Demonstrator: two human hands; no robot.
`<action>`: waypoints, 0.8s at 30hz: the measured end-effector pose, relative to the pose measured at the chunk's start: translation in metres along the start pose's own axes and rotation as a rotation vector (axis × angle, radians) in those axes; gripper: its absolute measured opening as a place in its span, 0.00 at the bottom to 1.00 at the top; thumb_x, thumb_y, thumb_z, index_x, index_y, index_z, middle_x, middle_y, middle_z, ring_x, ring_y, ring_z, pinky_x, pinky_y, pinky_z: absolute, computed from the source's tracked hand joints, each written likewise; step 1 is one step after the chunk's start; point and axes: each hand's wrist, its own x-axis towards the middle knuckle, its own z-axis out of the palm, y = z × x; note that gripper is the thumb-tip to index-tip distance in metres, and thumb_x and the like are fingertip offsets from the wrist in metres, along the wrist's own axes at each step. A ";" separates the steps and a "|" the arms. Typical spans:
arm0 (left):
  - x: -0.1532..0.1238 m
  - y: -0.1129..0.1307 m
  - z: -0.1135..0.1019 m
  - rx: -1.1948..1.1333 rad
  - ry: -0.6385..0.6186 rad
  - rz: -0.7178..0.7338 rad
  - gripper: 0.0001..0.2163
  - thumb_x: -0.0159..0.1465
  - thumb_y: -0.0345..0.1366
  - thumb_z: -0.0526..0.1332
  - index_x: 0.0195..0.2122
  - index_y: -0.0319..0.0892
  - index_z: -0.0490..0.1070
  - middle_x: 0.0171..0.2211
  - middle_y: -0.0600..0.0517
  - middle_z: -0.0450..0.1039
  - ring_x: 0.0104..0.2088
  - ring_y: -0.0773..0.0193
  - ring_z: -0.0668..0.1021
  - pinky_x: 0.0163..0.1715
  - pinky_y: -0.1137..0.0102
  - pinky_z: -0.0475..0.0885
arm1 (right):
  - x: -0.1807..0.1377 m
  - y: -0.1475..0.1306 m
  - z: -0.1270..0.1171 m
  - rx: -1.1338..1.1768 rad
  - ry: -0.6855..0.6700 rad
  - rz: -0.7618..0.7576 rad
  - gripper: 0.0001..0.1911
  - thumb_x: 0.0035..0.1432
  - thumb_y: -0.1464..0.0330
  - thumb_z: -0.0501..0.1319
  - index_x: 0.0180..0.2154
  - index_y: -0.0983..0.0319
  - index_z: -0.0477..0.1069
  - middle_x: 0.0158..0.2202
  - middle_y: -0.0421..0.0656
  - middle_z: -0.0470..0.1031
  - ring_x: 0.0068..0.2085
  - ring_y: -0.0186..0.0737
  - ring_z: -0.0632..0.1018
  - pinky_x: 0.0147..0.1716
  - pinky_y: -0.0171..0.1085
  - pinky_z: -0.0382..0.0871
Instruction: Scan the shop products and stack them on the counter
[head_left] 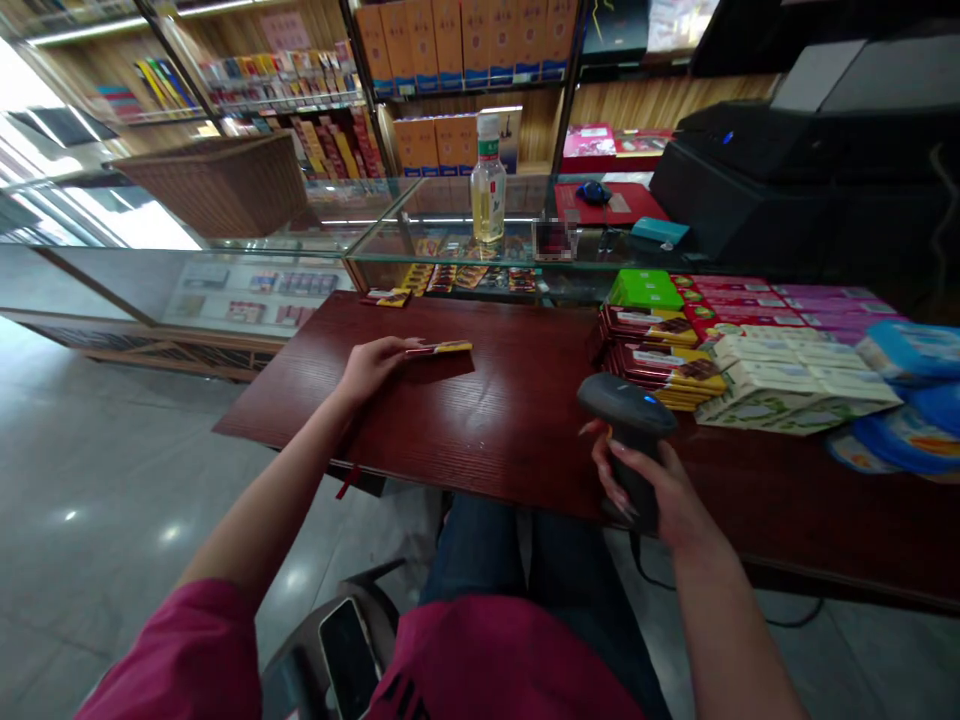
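Observation:
My left hand [373, 366] pinches one end of a chocolate bar [444, 349] in a red and yellow wrapper, held just above the dark red wooden table [480, 430]. Around the handle of a black barcode scanner [628, 405], my right hand [651, 470] is closed; a small blue light shows on the scanner's top. Just beyond the scanner lie stacks of similar chocolate bars [656, 365]. At the table's far left corner rests another wrapped bar [386, 297].
Pale green boxes [795, 385], a bright green box [646, 289] and blue-lidded tubs [915, 400] crowd the table's right side. Behind it, a glass counter [420, 225] carries a bottle [488, 190] and a wicker basket [217, 185]. A phone [351, 660] lies by my left side.

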 end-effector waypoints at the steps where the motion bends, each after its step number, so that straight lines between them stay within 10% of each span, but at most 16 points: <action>1: -0.004 -0.011 -0.017 0.055 -0.015 0.009 0.17 0.68 0.45 0.64 0.52 0.45 0.85 0.57 0.47 0.85 0.63 0.48 0.83 0.68 0.54 0.75 | 0.002 0.002 -0.003 0.024 -0.009 0.004 0.22 0.56 0.54 0.76 0.46 0.61 0.80 0.27 0.37 0.72 0.17 0.28 0.66 0.12 0.29 0.58; 6: -0.019 -0.044 -0.062 0.407 0.003 0.024 0.22 0.72 0.39 0.54 0.61 0.47 0.82 0.69 0.49 0.75 0.76 0.51 0.69 0.76 0.51 0.66 | 0.011 0.008 -0.012 0.066 -0.032 0.000 0.18 0.57 0.54 0.74 0.44 0.58 0.81 0.25 0.38 0.69 0.16 0.30 0.65 0.12 0.31 0.58; 14: -0.024 -0.047 -0.042 0.514 -0.259 0.152 0.31 0.78 0.49 0.55 0.77 0.41 0.61 0.79 0.43 0.56 0.81 0.47 0.54 0.79 0.47 0.58 | 0.006 0.002 -0.005 0.074 0.003 0.047 0.18 0.55 0.54 0.77 0.44 0.58 0.84 0.25 0.39 0.70 0.16 0.30 0.67 0.12 0.29 0.60; 24: 0.021 -0.064 -0.056 1.026 -0.363 0.322 0.26 0.76 0.28 0.47 0.74 0.35 0.66 0.72 0.33 0.69 0.69 0.42 0.77 0.61 0.52 0.81 | 0.006 0.002 0.000 0.065 0.068 0.050 0.16 0.55 0.55 0.76 0.42 0.57 0.84 0.25 0.40 0.70 0.16 0.30 0.66 0.11 0.28 0.60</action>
